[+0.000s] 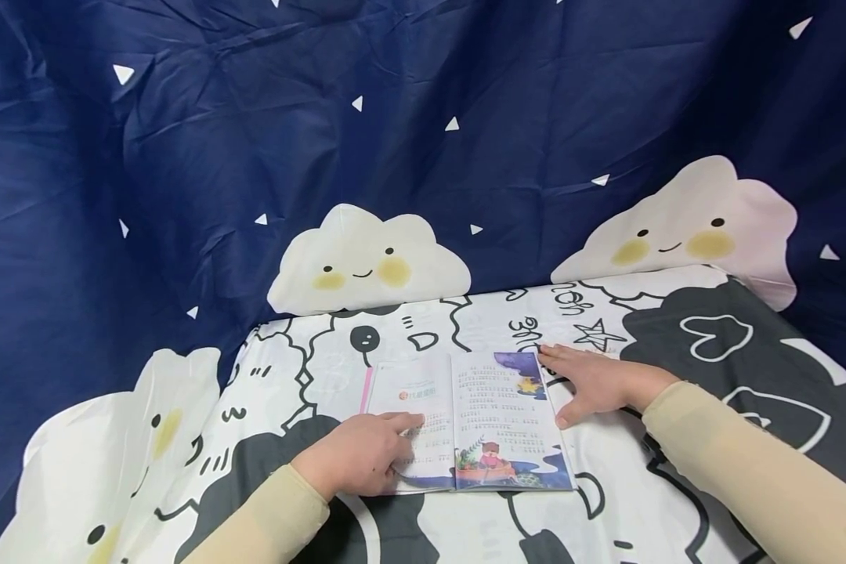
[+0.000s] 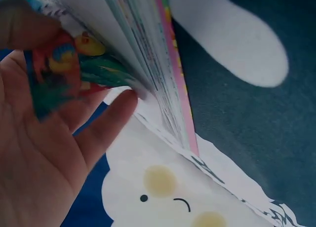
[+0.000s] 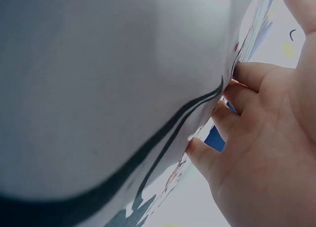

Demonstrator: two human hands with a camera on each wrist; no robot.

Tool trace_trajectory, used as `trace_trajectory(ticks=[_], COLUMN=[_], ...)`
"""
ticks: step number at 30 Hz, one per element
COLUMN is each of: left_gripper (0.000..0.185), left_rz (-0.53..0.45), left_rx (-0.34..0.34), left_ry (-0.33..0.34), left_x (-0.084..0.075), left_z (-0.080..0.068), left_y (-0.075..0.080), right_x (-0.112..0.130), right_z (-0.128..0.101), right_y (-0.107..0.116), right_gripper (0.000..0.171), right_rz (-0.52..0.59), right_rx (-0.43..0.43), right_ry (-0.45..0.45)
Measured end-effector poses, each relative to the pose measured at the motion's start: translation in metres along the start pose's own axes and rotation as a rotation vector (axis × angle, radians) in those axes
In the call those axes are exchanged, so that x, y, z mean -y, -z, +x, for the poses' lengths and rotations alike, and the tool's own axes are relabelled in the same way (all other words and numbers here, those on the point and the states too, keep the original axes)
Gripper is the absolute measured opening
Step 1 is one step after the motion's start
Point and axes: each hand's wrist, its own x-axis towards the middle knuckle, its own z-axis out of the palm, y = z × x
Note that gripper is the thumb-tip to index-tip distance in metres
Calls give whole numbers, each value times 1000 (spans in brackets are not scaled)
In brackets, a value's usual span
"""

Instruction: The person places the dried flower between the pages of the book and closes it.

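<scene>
An open picture book lies on the patterned sheet, with text and colour drawings on its pages. My left hand is over the lower part of the left page. In the left wrist view, my left thumb lies over a bent, brightly coloured page, with fingers on its other side, pinching it; the page stack stands beside it. My right hand rests with spread fingers by the book's right edge, its thumb near the page. In the right wrist view its fingertips touch the sheet.
The black-and-white cartoon sheet covers the surface under the book. Behind hangs a navy curtain with white triangles. Cloud faces line the back edge, and more cloud shapes show at left.
</scene>
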Motion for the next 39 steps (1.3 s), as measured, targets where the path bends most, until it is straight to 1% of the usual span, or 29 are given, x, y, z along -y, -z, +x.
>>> trace_trajectory(ticks=[3, 4, 6, 7, 8, 10, 12, 15, 19, 21, 24, 29, 32, 35, 39], left_gripper=[13, 20, 47, 61, 71, 82, 87, 87, 87, 87, 87, 88, 88, 88, 88], left_rz=[-76, -106, -145, -144, -139, -104, -64, -57, -118, -142, -145, -131, -116, -99, -88], left_rx=[36, 42, 37, 34, 25, 12, 9, 32, 91, 105, 118, 142, 148, 143, 135], left_ry=[48, 64, 99, 113, 121, 129, 140, 163, 203, 206, 200, 199, 202, 193, 173], left_x=[0, -1, -4, -6, -8, -13, -16, -18, -15, -13, -11, -11, -11, -11, -11], left_z=[1, 1, 3, 5, 6, 9, 11, 14, 11, 10, 10, 12, 11, 10, 10], left_y=[0, 1, 1, 1, 2, 1, 0, -1, -1, -2, -3, -4, -4, -4, -4], right_x=[1, 1, 1, 1, 2, 1, 1, 0, 0, 0, 1, 1, 2, -1, -11], right_z=[0, 0, 0, -1, -1, -1, -1, -1, -1, 0, -1, -1, 0, -2, -6], right_y=[0, 0, 1, 1, 1, 1, 0, 0, -1, 0, 0, 4, 6, 9, 14], right_gripper=[116, 116, 116, 116, 116, 116, 116, 116, 115, 115, 112, 99, 90, 79, 67], right_rz=[-3, -5, -6, -7, -8, -5, -5, -5, -6, -6, -6, -18, -3, 11, 11], right_rx=[-1, -2, -4, -6, -6, -7, -7, -6, -7, -8, -14, -31, -48, -86, -158], right_ry=[-3, -4, -6, -4, -3, 3, 7, 1, 0, 3, 11, -2, -1, 16, 26])
